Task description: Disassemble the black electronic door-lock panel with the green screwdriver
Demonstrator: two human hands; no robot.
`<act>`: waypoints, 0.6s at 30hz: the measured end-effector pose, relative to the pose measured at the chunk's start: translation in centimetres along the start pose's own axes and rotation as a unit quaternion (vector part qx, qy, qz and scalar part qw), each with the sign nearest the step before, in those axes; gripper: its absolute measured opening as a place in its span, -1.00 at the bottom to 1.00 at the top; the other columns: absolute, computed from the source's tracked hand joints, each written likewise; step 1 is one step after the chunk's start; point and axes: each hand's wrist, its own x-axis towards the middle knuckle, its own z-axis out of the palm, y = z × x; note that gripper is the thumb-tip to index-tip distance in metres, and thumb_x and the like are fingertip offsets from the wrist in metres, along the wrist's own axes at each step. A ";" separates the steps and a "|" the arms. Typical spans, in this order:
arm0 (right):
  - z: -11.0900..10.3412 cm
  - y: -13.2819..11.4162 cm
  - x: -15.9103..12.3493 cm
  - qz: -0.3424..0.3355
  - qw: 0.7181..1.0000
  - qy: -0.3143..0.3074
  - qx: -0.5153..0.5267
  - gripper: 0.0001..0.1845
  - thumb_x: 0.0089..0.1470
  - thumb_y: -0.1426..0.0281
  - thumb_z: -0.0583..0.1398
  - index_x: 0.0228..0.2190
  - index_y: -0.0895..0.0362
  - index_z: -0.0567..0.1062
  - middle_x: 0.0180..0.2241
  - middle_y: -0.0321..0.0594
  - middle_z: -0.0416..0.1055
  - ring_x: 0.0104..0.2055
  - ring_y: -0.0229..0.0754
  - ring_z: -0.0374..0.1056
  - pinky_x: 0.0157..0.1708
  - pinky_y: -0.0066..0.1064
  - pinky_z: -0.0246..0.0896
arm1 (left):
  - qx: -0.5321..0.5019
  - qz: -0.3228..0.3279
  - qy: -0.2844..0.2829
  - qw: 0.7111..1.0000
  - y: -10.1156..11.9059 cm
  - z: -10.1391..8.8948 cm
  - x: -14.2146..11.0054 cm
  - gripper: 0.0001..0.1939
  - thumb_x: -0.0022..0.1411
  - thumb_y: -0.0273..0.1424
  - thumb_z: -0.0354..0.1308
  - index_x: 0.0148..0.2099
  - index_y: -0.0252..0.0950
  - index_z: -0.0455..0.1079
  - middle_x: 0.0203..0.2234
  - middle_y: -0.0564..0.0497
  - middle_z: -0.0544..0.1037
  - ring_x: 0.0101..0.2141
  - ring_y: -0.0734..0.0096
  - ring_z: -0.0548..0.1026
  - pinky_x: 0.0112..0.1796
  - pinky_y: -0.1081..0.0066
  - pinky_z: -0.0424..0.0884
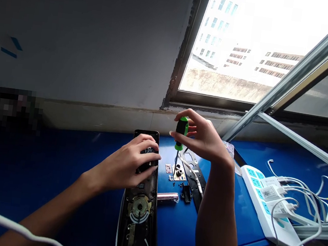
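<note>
My right hand [201, 137] holds a green-handled screwdriver [181, 133] upright, its thin shaft pointing down above a small brass plate [179, 173]. My left hand [127, 163] grips the top of an opened black electronic door lock panel [138, 219], which lies lengthwise with a round brass mechanism exposed. A long black metal plate [195, 174] lies beside the panel. Near it are a small circuit board [168, 168], tiny screws [171, 177], a black bracket [186, 193] and a pinkish metal cylinder [167, 197].
The work lies on a blue table [186, 229] below an open window with an aluminium frame [306, 80]. At the right, a white power strip [262, 203] holds several white chargers with tangled cables. A white cable [5, 221] crosses the lower left.
</note>
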 end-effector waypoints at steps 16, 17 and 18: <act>2.5 -4.6 0.5 -0.073 0.963 0.236 0.110 -0.67 0.12 0.39 0.35 -0.13 -0.01 0.37 -0.38 -0.37 0.48 -0.35 -0.16 0.60 -0.34 -0.29 0.62 | -0.097 -0.055 0.003 0.994 -1.3 -2.9 -1.4 -0.80 0.35 -0.34 0.30 -0.01 -0.26 0.59 -0.21 -0.05 0.64 -0.14 0.28 0.54 -0.14 0.32 0.53; 2.6 -4.6 0.6 -0.074 0.961 0.243 0.105 -0.68 0.12 0.39 0.35 -0.13 -0.01 0.37 -0.37 -0.36 0.48 -0.35 -0.15 0.60 -0.33 -0.28 0.62 | -0.096 -0.058 0.010 0.994 -1.5 -2.8 -1.4 -0.84 0.37 -0.37 0.27 -0.04 -0.26 0.60 -0.23 -0.05 0.64 -0.17 0.31 0.55 -0.16 0.33 0.53; 2.8 -4.7 0.7 -0.074 0.961 0.247 0.100 -0.68 0.12 0.39 0.34 -0.13 -0.01 0.37 -0.36 -0.36 0.48 -0.34 -0.15 0.60 -0.32 -0.27 0.62 | -0.094 -0.062 0.019 0.993 -1.6 -2.6 -1.4 -0.86 0.38 -0.38 0.26 -0.07 -0.27 0.60 -0.24 -0.04 0.64 -0.20 0.33 0.57 -0.19 0.35 0.53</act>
